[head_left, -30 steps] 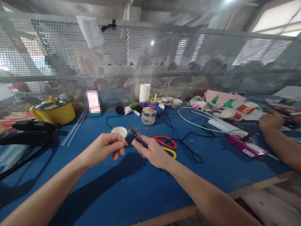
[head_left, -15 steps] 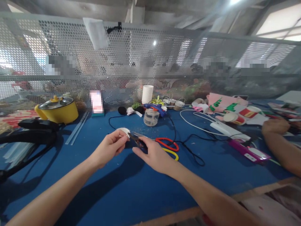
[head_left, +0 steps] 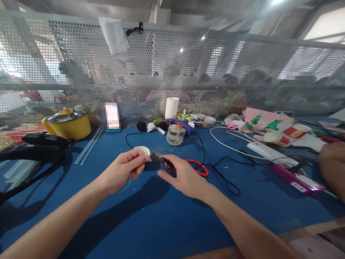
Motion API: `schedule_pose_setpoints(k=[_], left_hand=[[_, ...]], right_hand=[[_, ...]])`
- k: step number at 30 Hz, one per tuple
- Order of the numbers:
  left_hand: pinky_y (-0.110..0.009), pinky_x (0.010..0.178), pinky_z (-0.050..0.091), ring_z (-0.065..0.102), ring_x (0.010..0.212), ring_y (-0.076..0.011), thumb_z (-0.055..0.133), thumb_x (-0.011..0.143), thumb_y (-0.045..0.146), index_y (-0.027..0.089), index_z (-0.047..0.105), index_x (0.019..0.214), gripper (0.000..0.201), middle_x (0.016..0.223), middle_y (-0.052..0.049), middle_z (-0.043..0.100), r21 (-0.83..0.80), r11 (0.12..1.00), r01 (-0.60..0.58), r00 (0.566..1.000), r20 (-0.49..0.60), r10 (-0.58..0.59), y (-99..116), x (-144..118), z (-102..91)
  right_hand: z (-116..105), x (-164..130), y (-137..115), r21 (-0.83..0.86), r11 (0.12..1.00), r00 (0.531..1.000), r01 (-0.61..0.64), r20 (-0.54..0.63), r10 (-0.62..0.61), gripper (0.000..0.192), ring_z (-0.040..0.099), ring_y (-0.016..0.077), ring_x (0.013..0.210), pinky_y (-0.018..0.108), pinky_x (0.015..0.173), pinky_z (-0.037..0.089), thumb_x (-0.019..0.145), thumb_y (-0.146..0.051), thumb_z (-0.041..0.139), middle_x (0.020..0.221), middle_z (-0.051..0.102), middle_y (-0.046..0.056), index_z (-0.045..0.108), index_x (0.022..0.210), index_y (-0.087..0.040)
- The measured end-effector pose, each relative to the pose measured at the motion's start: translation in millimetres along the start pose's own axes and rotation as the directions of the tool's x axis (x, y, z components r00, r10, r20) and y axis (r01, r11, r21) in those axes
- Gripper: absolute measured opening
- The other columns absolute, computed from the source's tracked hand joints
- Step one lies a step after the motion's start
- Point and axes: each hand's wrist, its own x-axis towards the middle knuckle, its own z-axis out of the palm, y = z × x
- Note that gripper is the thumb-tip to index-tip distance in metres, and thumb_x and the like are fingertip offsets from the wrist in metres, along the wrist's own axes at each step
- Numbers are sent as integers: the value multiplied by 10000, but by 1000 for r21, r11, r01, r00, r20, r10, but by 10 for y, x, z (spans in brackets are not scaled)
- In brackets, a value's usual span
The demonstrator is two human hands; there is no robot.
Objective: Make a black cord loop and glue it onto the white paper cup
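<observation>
My left hand (head_left: 122, 171) pinches a small white paper cup (head_left: 142, 150) at its rim, just above the blue surface (head_left: 151, 219). My right hand (head_left: 183, 176) is clenched on small dark scissors (head_left: 161, 162), blades touching the cup. Red-handled scissors (head_left: 198, 167) lie just behind; a clear jar (head_left: 175, 135) stands farther back.

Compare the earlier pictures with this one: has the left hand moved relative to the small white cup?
Yes. The left hand has closed in on the small white cup; earlier the cup's rim showed clear above the fingers, and now the fingertips overlap its near edge.
</observation>
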Motion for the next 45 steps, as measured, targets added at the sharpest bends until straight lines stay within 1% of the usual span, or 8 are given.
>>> schedule_pose_setpoints(k=[4, 7, 13, 22, 26, 31, 35, 45], left_hand=[[-179, 397, 189, 268, 404, -49, 447, 802, 338, 183, 485, 828, 162, 446, 85, 364, 158, 984, -84, 990, -96, 100, -86, -2, 61], [-182, 407, 253, 335, 415, -59, 431, 809, 330, 190, 474, 851, 153, 467, 74, 421, 294, 947, -132, 974, -141, 180, -134, -11, 101], [-190, 441, 315, 404, 476, -67, 431, 804, 282, 165, 500, 805, 136, 573, 29, 510, 443, 882, -159, 934, -223, 280, -175, -14, 155], [-204, 519, 392, 502, 539, -86, 422, 800, 250, 164, 511, 789, 125, 574, 29, 530, 629, 743, -229, 864, -221, 453, -231, -8, 137], [-201, 524, 410, 534, 549, -93, 429, 796, 238, 159, 516, 800, 118, 582, 17, 557, 665, 706, -244, 842, -216, 495, -248, -2, 125], [-208, 548, 432, 578, 592, -110, 445, 779, 201, 150, 522, 795, 94, 653, -19, 608, 676, 689, -260, 834, -202, 513, -281, 8, 122], [-207, 525, 411, 557, 566, -108, 454, 767, 195, 142, 527, 785, 92, 666, -30, 600, 708, 654, -266, 825, -184, 534, -303, 9, 128], [-186, 478, 333, 421, 487, -74, 425, 791, 240, 168, 471, 747, 96, 536, 48, 449, 652, 718, -243, 843, -224, 489, -276, -4, 158]], right_hand=[[69, -23, 1, 10, 999, 999, -32, -24, 32, 377, 515, 183, 765, 323, 694, 413, 783, -432, 472, 890, 563, 90, 485, 1028, -145], [86, -23, -2, 15, 998, 996, -65, -52, 66, 369, 515, 191, 786, 331, 706, 410, 782, -425, 476, 889, 568, 87, 489, 1026, -149], [126, -31, 41, 25, 998, 998, -61, -29, 62, 358, 515, 166, 722, 302, 659, 408, 791, -439, 458, 852, 568, 71, 498, 1004, -154], [159, -38, -17, 16, 996, 996, -85, -35, 85, 274, 509, 145, 680, 282, 628, 408, 785, -388, 482, 797, 565, 44, 514, 922, -152], [168, -41, -16, 25, 997, 997, -70, -41, 71, 270, 516, 144, 674, 277, 619, 413, 780, -385, 487, 809, 566, 48, 513, 920, -154], [177, -43, -9, 26, 999, 997, -48, -60, 49, 272, 515, 144, 671, 279, 619, 419, 778, -370, 496, 806, 569, 54, 505, 938, -150], [178, -42, -29, 37, 997, 997, -71, -36, 72, 262, 516, 140, 648, 268, 597, 409, 785, -370, 485, 768, 579, 44, 525, 914, -146], [190, -50, -33, 79, 994, 995, -74, -60, 79, 246, 547, 140, 647, 252, 591, 416, 782, -371, 486, 754, 611, 38, 551, 864, -148]])
